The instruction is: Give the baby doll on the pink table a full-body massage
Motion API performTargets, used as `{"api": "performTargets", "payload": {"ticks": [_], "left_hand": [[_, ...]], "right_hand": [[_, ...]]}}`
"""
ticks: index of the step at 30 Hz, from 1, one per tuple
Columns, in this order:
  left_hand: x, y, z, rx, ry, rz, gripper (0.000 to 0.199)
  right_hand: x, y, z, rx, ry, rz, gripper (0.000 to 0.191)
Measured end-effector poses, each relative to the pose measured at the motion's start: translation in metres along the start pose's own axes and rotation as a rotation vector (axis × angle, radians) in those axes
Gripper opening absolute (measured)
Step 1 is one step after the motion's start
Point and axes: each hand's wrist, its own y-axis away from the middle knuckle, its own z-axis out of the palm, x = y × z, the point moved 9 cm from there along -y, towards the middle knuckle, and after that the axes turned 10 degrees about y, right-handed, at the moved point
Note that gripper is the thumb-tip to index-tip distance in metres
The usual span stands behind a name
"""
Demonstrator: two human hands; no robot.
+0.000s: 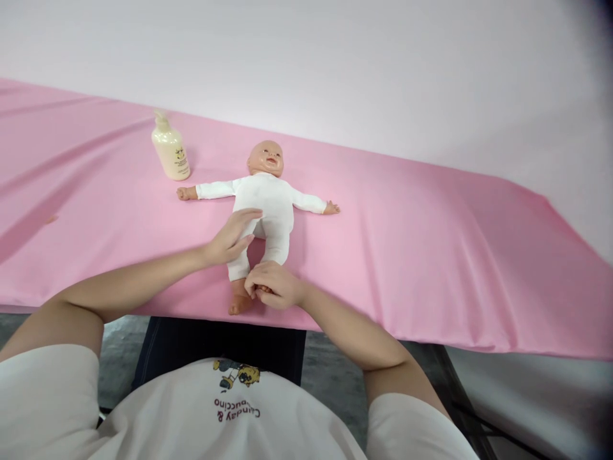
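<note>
A baby doll (264, 195) with a white cloth body lies on its back, arms spread, head toward the far side. My left hand (234, 237) is over the doll's lower belly and the top of its leg, fingers stretched out and thumb apart. Whether that palm presses on the cloth I cannot tell. My right hand (275, 284) is wrapped round one of the doll's feet, and only the toes show between the fingers. Beside it, the doll's other foot (239, 299) rests bare near the table's front edge.
A cream pump bottle (171, 150) stands upright beyond the doll's outstretched hand, at the left. Pink cloth (421, 255) covers the table, with folds on both sides. A white wall or backdrop (364, 70) rises behind it. My lap is below the front edge.
</note>
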Motion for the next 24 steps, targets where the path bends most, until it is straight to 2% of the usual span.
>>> {"api": "performTargets", "payload": {"ticks": [3, 5, 7, 9, 12, 15, 17, 19, 24], "left_hand": [[-0.028, -0.024, -0.013, 0.06, -0.037, -0.089, 0.055], [-0.05, -0.049, -0.022, 0.11, -0.046, -0.138, 0.06], [-0.076, -0.08, -0.034, 0.202, -0.027, -0.155, 0.066], [-0.111, -0.11, -0.048, 0.354, 0.001, -0.248, 0.061], [-0.164, -0.142, -0.061, 0.572, 0.066, -0.418, 0.044], [-0.198, -0.154, -0.054, 0.628, 0.065, -0.574, 0.034], [-0.205, -0.154, -0.045, 0.604, 0.012, -0.614, 0.036], [-0.207, -0.149, -0.04, 0.59, -0.035, -0.609, 0.045], [-0.221, -0.128, -0.044, 0.668, 0.118, -0.636, 0.063]], "right_hand": [[0.001, -0.002, 0.001, -0.009, -0.057, 0.032, 0.013], [0.002, -0.003, 0.0, 0.007, -0.055, 0.054, 0.015], [0.003, -0.003, -0.001, 0.023, -0.069, 0.055, 0.016], [0.005, -0.002, -0.002, 0.016, -0.14, 0.062, 0.016], [0.012, 0.001, 0.005, -0.06, -0.45, 0.153, 0.026], [0.023, 0.008, 0.011, -0.069, -0.81, 0.308, 0.042], [0.031, 0.012, 0.007, 0.017, -0.888, 0.369, 0.042], [0.041, 0.015, -0.005, 0.17, -0.839, 0.383, 0.036], [0.068, 0.036, -0.056, 0.644, -0.415, 0.456, 0.024]]}}
